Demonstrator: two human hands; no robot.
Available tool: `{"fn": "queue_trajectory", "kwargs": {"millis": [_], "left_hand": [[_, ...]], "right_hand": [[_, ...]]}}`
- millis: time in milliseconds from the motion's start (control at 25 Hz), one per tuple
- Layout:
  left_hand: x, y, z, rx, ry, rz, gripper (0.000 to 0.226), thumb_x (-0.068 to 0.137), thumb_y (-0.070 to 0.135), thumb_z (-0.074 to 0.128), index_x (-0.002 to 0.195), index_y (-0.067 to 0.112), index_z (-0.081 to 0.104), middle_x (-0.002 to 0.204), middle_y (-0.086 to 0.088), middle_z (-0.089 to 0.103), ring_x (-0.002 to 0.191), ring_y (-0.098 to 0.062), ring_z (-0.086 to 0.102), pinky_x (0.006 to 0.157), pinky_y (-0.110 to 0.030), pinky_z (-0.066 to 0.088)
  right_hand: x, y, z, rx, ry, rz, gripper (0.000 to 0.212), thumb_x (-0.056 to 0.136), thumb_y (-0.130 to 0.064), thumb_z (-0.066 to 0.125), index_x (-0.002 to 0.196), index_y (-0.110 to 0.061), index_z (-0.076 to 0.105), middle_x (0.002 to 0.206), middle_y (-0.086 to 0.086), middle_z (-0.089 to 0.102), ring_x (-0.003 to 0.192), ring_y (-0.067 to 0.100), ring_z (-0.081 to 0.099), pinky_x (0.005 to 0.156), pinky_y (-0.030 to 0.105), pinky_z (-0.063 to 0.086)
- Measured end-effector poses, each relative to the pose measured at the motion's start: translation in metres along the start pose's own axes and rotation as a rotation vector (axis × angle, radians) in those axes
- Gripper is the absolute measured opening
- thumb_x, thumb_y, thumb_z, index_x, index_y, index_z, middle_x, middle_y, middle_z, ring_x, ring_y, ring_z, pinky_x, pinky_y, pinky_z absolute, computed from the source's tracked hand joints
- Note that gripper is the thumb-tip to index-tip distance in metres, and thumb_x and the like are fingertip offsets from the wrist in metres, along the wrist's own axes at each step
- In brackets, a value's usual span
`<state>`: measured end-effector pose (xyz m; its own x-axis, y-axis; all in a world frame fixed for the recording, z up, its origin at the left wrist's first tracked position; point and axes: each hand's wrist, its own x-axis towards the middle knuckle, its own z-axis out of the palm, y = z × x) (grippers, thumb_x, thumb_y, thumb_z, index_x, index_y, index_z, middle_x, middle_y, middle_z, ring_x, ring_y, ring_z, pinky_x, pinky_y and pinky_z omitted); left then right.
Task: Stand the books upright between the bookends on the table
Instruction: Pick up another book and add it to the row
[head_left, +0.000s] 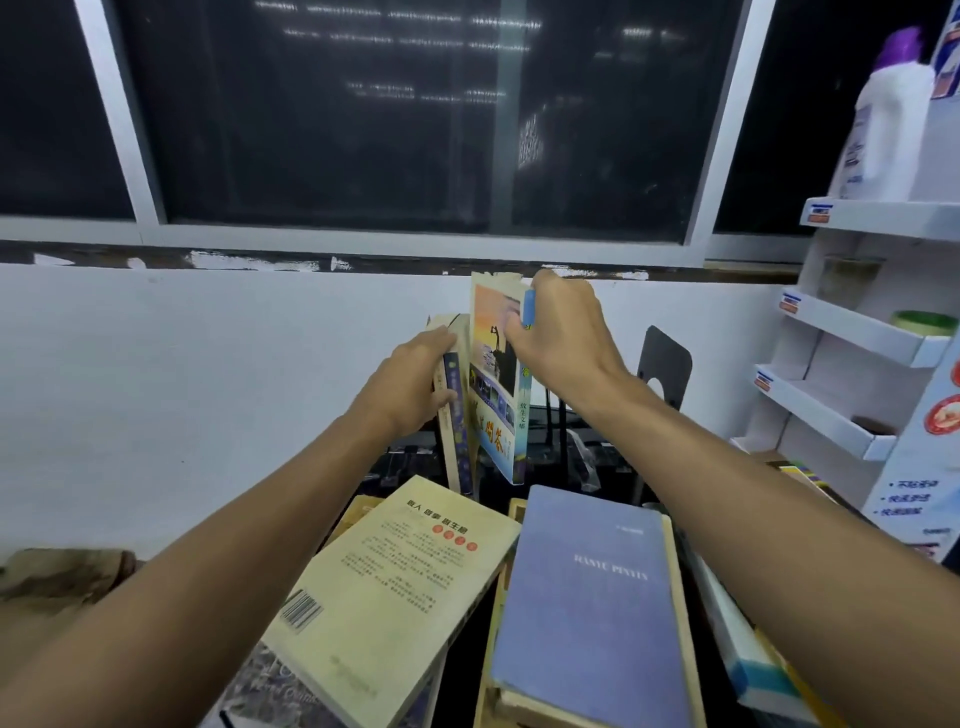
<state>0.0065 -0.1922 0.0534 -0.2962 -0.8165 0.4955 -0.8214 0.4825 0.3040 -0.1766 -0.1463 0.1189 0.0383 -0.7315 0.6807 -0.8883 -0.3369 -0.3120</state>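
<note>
The left hand (410, 384) gripped a thin dark-blue-spined book (454, 426) that stood upright, thumb on the near face and fingers curled over its far edge. Just right of those fingers, the right hand (561, 332) clasped a colourful paperback (496, 410) by its top corner, fingers wrapped round the spine. That book hung slightly tilted, close against the upright one. Whether its lower corner touched the table could not be told. A black bookend (667, 358) stood right of the right wrist, apart from both books. Below the fingers, nearer the person, a cream paperback (395, 597) lay flat, back cover up. A blue "HANYU PINYIN" book (592, 603) lay beside it, on top of other books. Far right of the fingers stood a white shelf unit (852, 322) bearing a purple-capped bottle (888, 130).
</note>
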Motion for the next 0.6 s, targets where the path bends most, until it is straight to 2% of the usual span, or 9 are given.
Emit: {"fn": "queue_trajectory", "kwargs": {"millis": [120,240,400,480,520,600], "left_hand": [[-0.002,0.000,0.002,-0.029,0.036,-0.002,0.038,0.085,0.014,0.077,0.118,0.015,0.057,0.127,-0.007,0.060,0.110,-0.026,0.058,0.086,-0.035,0.048],[-0.001,0.001,0.003,-0.047,0.055,-0.009,0.042,0.084,0.013,0.078,0.122,0.015,0.059,0.130,-0.006,0.060,0.115,-0.025,0.058,0.093,-0.037,0.052],[0.000,0.002,0.006,-0.046,0.065,-0.031,0.052,0.084,0.013,0.078,0.132,0.014,0.057,0.136,-0.006,0.058,0.123,-0.025,0.055,0.102,-0.037,0.048],[0.000,0.004,0.006,-0.051,0.067,-0.052,0.061,0.085,0.012,0.078,0.141,0.014,0.053,0.143,-0.007,0.054,0.129,-0.025,0.052,0.107,-0.037,0.045],[0.000,0.004,0.006,-0.056,0.067,-0.058,0.064,0.085,0.012,0.077,0.143,0.013,0.051,0.145,-0.007,0.053,0.131,-0.025,0.051,0.109,-0.038,0.044],[0.000,0.004,0.008,-0.067,0.070,-0.056,0.065,0.085,0.010,0.077,0.144,0.013,0.050,0.146,-0.007,0.052,0.132,-0.026,0.050,0.110,-0.040,0.044]], "right_hand": [[0.003,-0.003,0.018,0.018,0.029,-0.020,0.023,0.101,-0.028,0.054,0.094,-0.006,0.052,0.077,0.003,0.048,0.071,0.026,0.051,0.051,0.031,0.032],[0.002,-0.001,0.036,0.036,0.051,-0.005,0.034,0.103,-0.029,0.053,0.115,0.003,0.058,0.083,0.007,0.052,0.070,0.024,0.049,0.046,0.024,0.025],[-0.002,0.005,0.060,0.082,0.060,0.007,0.032,0.102,-0.029,0.053,0.108,0.002,0.058,0.085,0.013,0.062,0.070,0.028,0.057,0.052,0.025,0.032],[-0.004,0.008,0.068,0.099,0.052,0.022,0.028,0.102,-0.026,0.055,0.108,0.002,0.058,0.082,0.010,0.058,0.069,0.022,0.048,0.047,0.017,0.027],[-0.006,0.009,0.072,0.096,0.053,0.027,0.027,0.101,-0.024,0.055,0.108,0.001,0.058,0.081,0.009,0.056,0.069,0.020,0.043,0.047,0.016,0.030],[-0.009,0.013,0.079,0.068,0.059,0.031,0.025,0.101,-0.024,0.055,0.107,0.000,0.059,0.081,0.011,0.060,0.066,0.018,0.038,0.056,0.017,0.036]]}}
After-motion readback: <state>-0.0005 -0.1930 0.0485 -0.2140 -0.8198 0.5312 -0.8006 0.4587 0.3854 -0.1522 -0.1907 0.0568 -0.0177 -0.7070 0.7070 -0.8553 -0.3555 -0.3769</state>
